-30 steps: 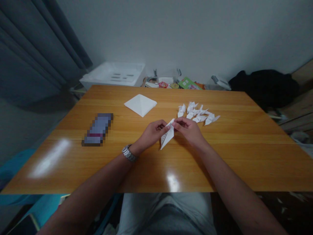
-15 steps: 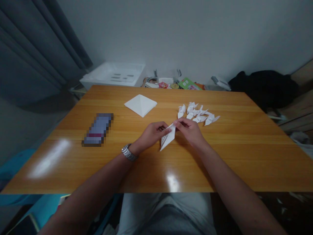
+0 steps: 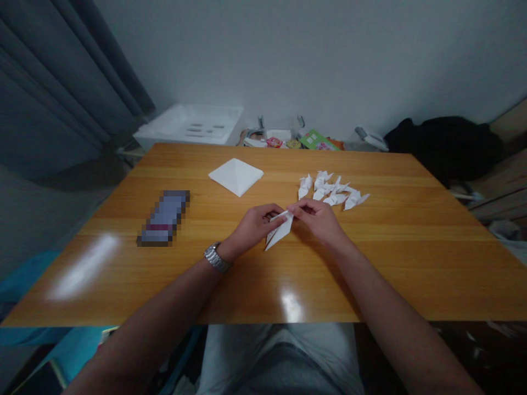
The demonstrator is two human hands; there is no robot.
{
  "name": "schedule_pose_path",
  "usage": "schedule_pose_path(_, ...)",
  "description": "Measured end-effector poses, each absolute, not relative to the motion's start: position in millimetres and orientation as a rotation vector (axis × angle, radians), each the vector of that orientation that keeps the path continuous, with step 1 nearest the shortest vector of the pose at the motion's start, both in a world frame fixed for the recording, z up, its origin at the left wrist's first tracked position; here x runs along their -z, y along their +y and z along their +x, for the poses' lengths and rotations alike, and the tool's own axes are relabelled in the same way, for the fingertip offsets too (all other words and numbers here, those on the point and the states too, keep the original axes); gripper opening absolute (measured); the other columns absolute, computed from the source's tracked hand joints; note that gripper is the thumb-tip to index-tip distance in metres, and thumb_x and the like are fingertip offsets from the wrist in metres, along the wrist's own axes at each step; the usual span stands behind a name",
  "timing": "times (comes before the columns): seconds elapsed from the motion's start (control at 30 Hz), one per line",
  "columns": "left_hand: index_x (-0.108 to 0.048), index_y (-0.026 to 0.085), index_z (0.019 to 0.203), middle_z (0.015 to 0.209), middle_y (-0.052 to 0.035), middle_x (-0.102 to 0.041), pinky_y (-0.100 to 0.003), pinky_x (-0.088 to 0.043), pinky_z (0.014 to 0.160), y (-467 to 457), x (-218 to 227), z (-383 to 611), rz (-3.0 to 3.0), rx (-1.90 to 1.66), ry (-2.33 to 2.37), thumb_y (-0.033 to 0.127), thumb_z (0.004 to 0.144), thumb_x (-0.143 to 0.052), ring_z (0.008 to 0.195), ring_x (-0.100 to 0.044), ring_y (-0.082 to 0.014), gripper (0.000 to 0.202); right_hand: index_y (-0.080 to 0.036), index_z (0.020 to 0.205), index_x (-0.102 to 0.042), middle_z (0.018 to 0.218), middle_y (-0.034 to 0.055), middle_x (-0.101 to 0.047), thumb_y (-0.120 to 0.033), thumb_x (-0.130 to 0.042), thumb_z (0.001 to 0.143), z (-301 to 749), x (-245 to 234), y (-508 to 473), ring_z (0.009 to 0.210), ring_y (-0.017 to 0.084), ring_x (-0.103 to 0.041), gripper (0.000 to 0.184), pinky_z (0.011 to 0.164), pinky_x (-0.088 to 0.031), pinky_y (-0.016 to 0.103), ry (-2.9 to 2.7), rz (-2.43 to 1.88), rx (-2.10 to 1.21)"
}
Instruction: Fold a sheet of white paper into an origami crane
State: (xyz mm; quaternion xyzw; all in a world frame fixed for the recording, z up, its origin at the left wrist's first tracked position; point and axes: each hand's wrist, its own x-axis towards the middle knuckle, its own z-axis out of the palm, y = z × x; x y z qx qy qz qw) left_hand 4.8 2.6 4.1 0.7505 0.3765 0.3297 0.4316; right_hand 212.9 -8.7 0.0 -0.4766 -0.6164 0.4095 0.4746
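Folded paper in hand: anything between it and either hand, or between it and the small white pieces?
Nothing visible between it and the hands: left hand and right hand both grip the folded paper. Toward the small white pieces, only the right hand intervenes.

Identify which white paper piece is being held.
The narrow folded paper, pinched by left hand and right hand; the diamond-shaped paper and small figures lie on the table.

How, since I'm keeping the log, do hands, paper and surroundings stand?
Left hand and right hand both gripping folded paper. One tip points near-left. Nothing seen blocking hands; paper figures beyond right hand.
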Motion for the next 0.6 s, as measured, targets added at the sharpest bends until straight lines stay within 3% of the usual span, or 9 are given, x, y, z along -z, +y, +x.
schedule_pose_path(0.17, -0.072, 0.016, 0.1, 0.098, -0.0063, -0.076, -0.026, -0.052, 0.078, 2.4, -3.5, 6.8, 1.838, -0.863, 0.939, 0.049, 0.093, -0.064, 0.088, -0.068, -0.018, 0.035, -0.022, 0.08, -0.077, 0.078, 0.0035, -0.075, -0.053, -0.077, 0.081, 210.7, -0.6, -9.2, 0.073, 0.019, -0.065, 0.03, 0.072, -0.051, 0.033, -1.468, -1.18, -1.013)
schedule_pose_path(0.6, -0.064, 0.015, 0.086, 0.081, -0.0025, -0.065, -0.024, -0.045, 0.067, 5.0, -0.4, 5.8, 1.813, -0.865, 0.832, 0.048, 0.097, -0.06, 0.072, -0.056, -0.0128, 0.035, -0.02, 0.08, -0.077, 0.075, 0.0045, -0.073, -0.058, -0.069, 0.086, 206.4, -3.6, -13.2, 0.07, 0.02, -0.065, 0.039, 0.071, -0.053, 0.034, -1.382, -1.196, -1.101)
